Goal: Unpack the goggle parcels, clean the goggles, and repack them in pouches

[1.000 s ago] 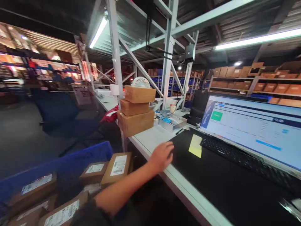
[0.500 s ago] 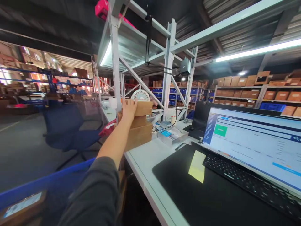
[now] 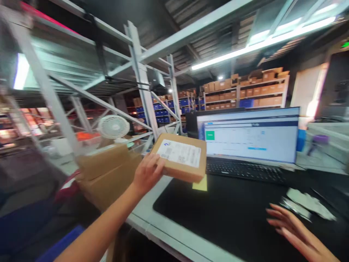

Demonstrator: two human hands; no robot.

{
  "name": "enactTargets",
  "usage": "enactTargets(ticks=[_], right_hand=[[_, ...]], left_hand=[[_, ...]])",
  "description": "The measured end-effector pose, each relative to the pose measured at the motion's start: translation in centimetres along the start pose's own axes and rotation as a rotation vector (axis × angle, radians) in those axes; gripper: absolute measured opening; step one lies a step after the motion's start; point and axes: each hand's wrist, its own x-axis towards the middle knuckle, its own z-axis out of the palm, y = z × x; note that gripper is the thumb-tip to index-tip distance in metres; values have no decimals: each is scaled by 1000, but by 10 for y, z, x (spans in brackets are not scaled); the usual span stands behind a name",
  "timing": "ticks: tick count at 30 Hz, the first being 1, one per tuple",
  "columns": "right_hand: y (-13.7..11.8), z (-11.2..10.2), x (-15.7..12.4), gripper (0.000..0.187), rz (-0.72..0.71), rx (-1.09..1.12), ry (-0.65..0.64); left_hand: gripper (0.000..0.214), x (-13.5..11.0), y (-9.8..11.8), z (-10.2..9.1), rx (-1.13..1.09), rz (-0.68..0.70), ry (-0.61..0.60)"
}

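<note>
My left hand (image 3: pixel 148 171) grips the near left edge of a flat cardboard box (image 3: pixel 188 174), holding it tilted above the desk. A white printed label (image 3: pixel 180 153) with barcodes faces up on it. To the left, larger cardboard boxes (image 3: pixel 109 171) stand stacked on the desk corner. At the lower right, my right hand (image 3: pixel 293 225) is empty, its fingers apart over the black desk mat (image 3: pixel 218 218). Close beyond those fingers lie crumpled pale wrappers (image 3: pixel 308 203). A yellow paper note (image 3: pixel 200 183) is partly covered by the held box.
A monitor (image 3: pixel 248 136) and a black keyboard (image 3: pixel 245 171) stand behind the mat. Left of them are a small white fan (image 3: pixel 113 126) and a metal rack post (image 3: pixel 143 83). A blue bin edge (image 3: pixel 61 243) shows at lower left.
My left hand has lifted the top box off the stack and brought it right, over the desk. The view has turned right, and my right hand has come into sight.
</note>
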Motion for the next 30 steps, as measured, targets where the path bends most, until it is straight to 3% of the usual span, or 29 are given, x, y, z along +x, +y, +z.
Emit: enactTargets(ticks=[2,4,6,8,13,16,18,20,24,26,30], right_hand=[[-20,7,-4,73,245,369,-182],[-41,17,-2,97,337,677,-252],[-59,25,-1,115,348,849,-227],[-70,30,-5,114,367,958,-169],[-73,19,-25,104,463,1068,49],[-72,-5,-24,109,454,1024,181],[-71,-26,-21,116,415,929,230],[-70,-45,-18,124,376,812,236],[-66,-70,-15,120,300,650,133],[-65,-74,-14,116,233,567,49],[-72,-70,-10,112,164,402,-58]], left_hand=[[49,17,51,6,-105,61,54],[44,32,97,8,-207,121,97],[41,44,134,12,-302,166,167],[40,52,161,18,-384,173,235],[39,59,208,27,-479,171,279],[32,57,225,20,-557,227,236],[50,60,228,15,-677,243,192],[68,73,223,12,-816,156,89],[71,118,205,18,-1109,-102,-282],[76,137,200,26,-1296,-88,-463],[98,151,205,36,-1556,122,-922]])
